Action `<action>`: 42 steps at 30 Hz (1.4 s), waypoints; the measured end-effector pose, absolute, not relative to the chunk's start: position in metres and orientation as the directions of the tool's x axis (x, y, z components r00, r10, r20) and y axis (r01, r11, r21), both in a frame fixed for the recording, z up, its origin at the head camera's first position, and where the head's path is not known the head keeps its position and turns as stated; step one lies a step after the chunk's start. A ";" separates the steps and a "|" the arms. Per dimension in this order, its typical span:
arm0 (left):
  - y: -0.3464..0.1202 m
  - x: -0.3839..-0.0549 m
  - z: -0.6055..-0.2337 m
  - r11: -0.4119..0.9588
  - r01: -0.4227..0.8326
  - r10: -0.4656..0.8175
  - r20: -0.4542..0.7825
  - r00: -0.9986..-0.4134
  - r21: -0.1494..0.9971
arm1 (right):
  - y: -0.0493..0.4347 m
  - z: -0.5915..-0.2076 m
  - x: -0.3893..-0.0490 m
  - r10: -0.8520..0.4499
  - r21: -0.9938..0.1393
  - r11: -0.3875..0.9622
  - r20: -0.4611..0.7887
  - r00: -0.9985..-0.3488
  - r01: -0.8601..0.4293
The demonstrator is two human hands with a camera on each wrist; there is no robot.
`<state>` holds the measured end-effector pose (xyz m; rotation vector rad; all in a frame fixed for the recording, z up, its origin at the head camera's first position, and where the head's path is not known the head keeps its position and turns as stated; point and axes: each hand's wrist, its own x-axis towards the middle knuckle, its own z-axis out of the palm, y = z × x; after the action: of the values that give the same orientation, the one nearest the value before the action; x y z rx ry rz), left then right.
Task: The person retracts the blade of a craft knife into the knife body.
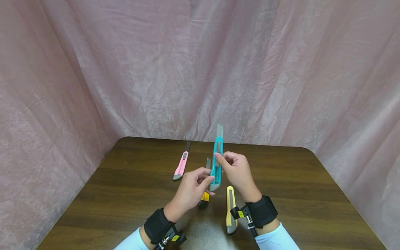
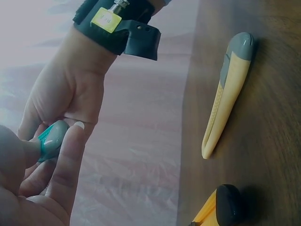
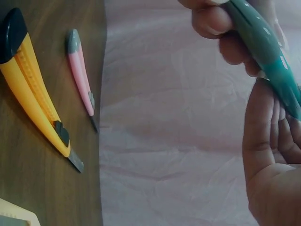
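Both hands hold a teal utility knife (image 1: 215,173) upright above the table, its blade (image 1: 220,130) extended at the top. My left hand (image 1: 191,187) pinches the grey-tipped lower end between thumb and fingers. Higher up, my right hand (image 1: 238,171) grips the body, with the thumb on its front along the slider track. In the right wrist view the knife's grey end (image 3: 256,35) lies between the fingers of both hands. Behind the left hand, a yellow-and-black utility knife (image 3: 35,82) lies on the table, partly hidden in the head view, with its blade out.
A pink utility knife (image 1: 182,165) with its blade extended lies on the brown wooden table (image 1: 131,194), left of the hands. Near the right wrist lies a pale yellow utility knife (image 1: 230,208), no blade showing. Pink curtains (image 1: 200,69) hang behind the table and at its sides.
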<state>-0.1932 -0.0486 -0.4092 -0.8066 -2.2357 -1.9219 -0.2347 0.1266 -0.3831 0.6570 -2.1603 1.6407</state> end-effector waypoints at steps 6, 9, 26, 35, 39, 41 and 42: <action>-0.049 -0.194 -0.408 0.084 0.460 0.325 0.412 -0.851 0.884 | 0.126 -0.383 -0.233 -0.143 -0.775 0.230 0.571 -0.809 -0.588; -0.048 -0.193 -0.406 0.081 0.466 0.325 0.418 -0.848 0.881 | 0.127 -0.383 -0.233 -0.136 -0.785 0.221 0.564 -0.815 -0.580; -0.046 -0.185 -0.395 0.088 0.456 0.315 0.410 -0.856 0.886 | 0.126 -0.386 -0.231 -0.172 -0.737 0.233 0.611 -0.773 -0.634; -0.046 -0.181 -0.388 0.082 0.454 0.318 0.409 -0.856 0.887 | 0.127 -0.386 -0.233 -0.177 -0.799 0.201 0.539 -0.823 -0.567; -0.046 -0.191 -0.404 0.072 0.463 0.315 0.420 -0.851 0.884 | 0.127 -0.384 -0.231 -0.194 -0.774 0.208 0.566 -0.801 -0.598; -0.047 -0.194 -0.407 0.063 0.472 0.313 0.431 -0.846 0.880 | 0.127 -0.384 -0.231 -0.200 -0.761 0.210 0.582 -0.789 -0.614; -0.047 -0.195 -0.408 0.059 0.475 0.312 0.436 -0.844 0.878 | 0.126 -0.383 -0.230 -0.202 -0.758 0.206 0.586 -0.785 -0.619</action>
<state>-0.1947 -0.0467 -0.4082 -0.8198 -2.1878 -1.9008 -0.2304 0.1264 -0.3831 0.7672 -2.1280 1.6026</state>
